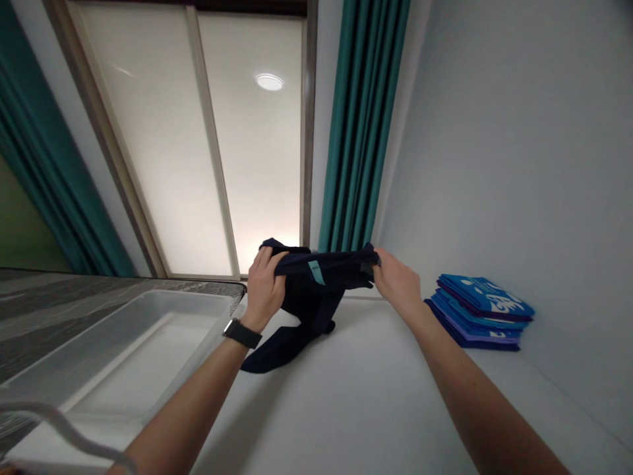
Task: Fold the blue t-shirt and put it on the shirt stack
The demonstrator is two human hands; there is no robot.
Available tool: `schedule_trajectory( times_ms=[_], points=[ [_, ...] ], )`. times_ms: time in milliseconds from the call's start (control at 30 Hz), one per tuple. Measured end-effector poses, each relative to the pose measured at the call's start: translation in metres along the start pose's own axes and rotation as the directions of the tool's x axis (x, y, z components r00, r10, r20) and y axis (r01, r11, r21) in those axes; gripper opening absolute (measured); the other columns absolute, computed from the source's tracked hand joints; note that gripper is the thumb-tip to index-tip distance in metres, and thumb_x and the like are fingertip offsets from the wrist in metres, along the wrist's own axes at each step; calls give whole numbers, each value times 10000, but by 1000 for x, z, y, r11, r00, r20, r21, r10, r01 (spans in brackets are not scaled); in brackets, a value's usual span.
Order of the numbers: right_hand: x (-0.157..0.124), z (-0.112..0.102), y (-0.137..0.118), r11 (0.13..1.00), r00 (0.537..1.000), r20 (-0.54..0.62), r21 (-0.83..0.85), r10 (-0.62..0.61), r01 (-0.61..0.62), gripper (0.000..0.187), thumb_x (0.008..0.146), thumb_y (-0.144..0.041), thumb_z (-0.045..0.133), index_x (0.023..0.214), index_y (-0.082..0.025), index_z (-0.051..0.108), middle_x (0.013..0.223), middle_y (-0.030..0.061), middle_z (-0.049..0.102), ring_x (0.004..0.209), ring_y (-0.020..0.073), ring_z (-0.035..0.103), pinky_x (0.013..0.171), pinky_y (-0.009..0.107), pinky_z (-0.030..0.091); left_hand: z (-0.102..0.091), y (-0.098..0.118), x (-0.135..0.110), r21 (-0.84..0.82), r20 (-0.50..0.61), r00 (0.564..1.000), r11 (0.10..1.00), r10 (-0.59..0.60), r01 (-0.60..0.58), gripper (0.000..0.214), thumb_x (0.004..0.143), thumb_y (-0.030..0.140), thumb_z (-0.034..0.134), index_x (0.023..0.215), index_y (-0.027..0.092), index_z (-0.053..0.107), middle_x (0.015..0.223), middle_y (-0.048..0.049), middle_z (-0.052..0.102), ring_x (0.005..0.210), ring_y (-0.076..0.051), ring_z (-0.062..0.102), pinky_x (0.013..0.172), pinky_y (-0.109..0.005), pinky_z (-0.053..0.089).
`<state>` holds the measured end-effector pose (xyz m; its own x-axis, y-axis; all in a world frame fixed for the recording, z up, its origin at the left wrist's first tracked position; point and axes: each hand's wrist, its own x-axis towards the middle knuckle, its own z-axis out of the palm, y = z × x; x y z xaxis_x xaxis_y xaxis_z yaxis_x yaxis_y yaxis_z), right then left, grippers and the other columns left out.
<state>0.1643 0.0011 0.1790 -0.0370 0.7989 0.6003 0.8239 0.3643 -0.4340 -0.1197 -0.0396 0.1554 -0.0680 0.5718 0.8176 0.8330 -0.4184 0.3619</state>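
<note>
A dark navy garment (309, 297) with a small teal label hangs between my two hands above a white table (366, 389). My left hand (264, 287), with a black watch on the wrist, is closed on the garment's left end. My right hand (395, 280) pinches the right end. The cloth's lower part droops down and one sleeve or strap rests on the table top.
A clear plastic bin (148, 343) stands at the table's left. A stack of folded blue and purple cloths (479, 310) lies at the right by the white wall. Teal curtains (361, 125) and a frosted window are behind. A white cable crosses the bottom left corner.
</note>
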Motion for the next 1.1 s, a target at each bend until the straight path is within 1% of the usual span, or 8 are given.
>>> schedule_trajectory(
  times_ms=[133,267,467,533,667,833,967,1100],
  points=[
    [-13,5,0,674,888,444,619,123,-403,387,891,-450,497,1227,-258,515,834,50,684,601,198,645,588,341,507,-3,1,-10,-115,225,940,950,-258,289,320,886,354,424,952,170,677,944,-82,698,994,-287,622,940,-452,442],
    [-48,26,-4,227,766,639,758,-70,-611,457,876,-461,529,1310,-352,438,1233,59,618,861,234,703,748,452,547,2,-3,-30,-418,603,646,505,-468,755,394,871,451,423,881,144,670,816,-83,710,793,-239,669,735,-360,540],
    [-81,64,-13,74,689,699,710,-191,-701,423,913,-505,428,1295,-328,473,1394,80,508,1127,257,608,844,491,511,12,-12,-51,-249,897,304,202,-320,947,520,886,603,366,999,169,629,839,-111,720,757,-269,674,515,-364,563],
    [-79,78,-10,45,680,712,696,-178,-717,403,920,-461,431,1283,-300,492,1345,84,554,1121,242,607,863,469,498,21,-20,-53,-277,876,335,207,-347,938,483,911,566,347,1028,182,615,951,-122,720,861,-278,674,591,-402,586],
    [-41,96,-6,159,788,614,784,-49,-601,380,900,-409,438,1217,-241,562,1120,75,681,1022,211,645,926,437,464,43,-27,-38,-351,596,671,609,-440,711,399,945,405,329,1068,150,610,1097,-136,683,1033,-277,637,810,-442,560],
    [21,79,-20,486,994,-98,867,-44,107,407,899,-504,434,1153,-239,609,1226,55,623,1195,217,519,1094,441,321,52,-13,7,-335,268,963,934,-33,125,436,942,296,344,1328,147,484,1387,-108,508,1324,-240,414,1140,-437,286],
    [17,68,-13,669,902,-320,606,-290,431,319,914,-363,441,1160,-243,604,1376,59,494,1313,218,403,1143,447,236,49,-16,14,-94,257,922,957,288,-273,520,910,220,377,1421,125,374,1436,-126,448,1345,-237,373,1142,-423,286],
    [-19,92,16,766,961,-6,603,-276,224,293,860,-299,454,1076,-201,626,1194,78,621,1172,230,535,1073,455,357,46,-39,-11,317,552,830,941,-84,-116,407,939,237,358,1305,125,499,1265,-142,595,1215,-249,515,1050,-405,383]
  ],
)
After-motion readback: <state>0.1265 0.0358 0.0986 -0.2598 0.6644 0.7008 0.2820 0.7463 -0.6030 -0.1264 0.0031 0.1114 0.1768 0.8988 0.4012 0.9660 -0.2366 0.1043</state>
